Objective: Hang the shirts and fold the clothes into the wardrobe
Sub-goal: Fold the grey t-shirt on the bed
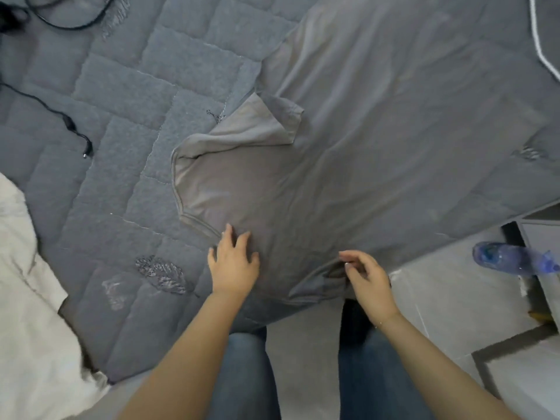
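Quilted bed point(127, 95): grey T-shirt point(348, 122) flat; left hand point(233, 262) presses, fingers spread; right hand point(368, 275) loose, empty. Smooth wrinkles before folding.

Grey T-shirt point(348, 153), spread flat and lightly wrinkled on the bed, left sleeve folded over

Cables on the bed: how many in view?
2. One black cable loops at the quilt's top-left corner; another runs in from the left edge, ending in a plug. Both may join off-frame.
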Available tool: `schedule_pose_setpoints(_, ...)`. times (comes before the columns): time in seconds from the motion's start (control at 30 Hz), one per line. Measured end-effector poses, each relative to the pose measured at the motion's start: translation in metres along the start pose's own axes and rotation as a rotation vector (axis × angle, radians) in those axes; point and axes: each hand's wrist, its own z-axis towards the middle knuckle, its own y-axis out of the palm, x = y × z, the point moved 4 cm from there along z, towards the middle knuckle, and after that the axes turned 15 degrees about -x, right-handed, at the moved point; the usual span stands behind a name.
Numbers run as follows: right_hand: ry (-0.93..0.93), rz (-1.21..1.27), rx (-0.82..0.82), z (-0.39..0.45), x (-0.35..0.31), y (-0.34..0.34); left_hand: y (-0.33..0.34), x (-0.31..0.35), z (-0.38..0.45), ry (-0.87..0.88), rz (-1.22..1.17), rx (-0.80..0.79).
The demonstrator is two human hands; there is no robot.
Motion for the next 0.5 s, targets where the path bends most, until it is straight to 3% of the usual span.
schedule_pose_setpoints(0.17,0.156,0.101,-0.133,0.009,0.01,-0.073,0.036,0.037,-0.014,-0.349,-0.438,0.042)
schedule_pose_setpoints(0.3,0.257,0.102,-0.148,0.017,0.016,-0.13,0.078,0.078,-0.044,-0.422,-0.866,0.35)
schedule_pose_setpoints(0.37,0.319,0.209,-0.103,0.023,0.025,-0.158,0.108,0.096,-0.058,-0.459,-1.21,0.473)
schedule_pose_setpoints(0.43,0.39,0.387,-0.073,0.031,0.036,-0.181,0.142,0.113,-0.066,-0.532,-1.669,0.463)
schedule_pose_setpoints(0.5,0.424,0.554,-0.029,0.041,0.045,-0.205,0.173,0.131,-0.068,-0.595,-2.006,0.304)
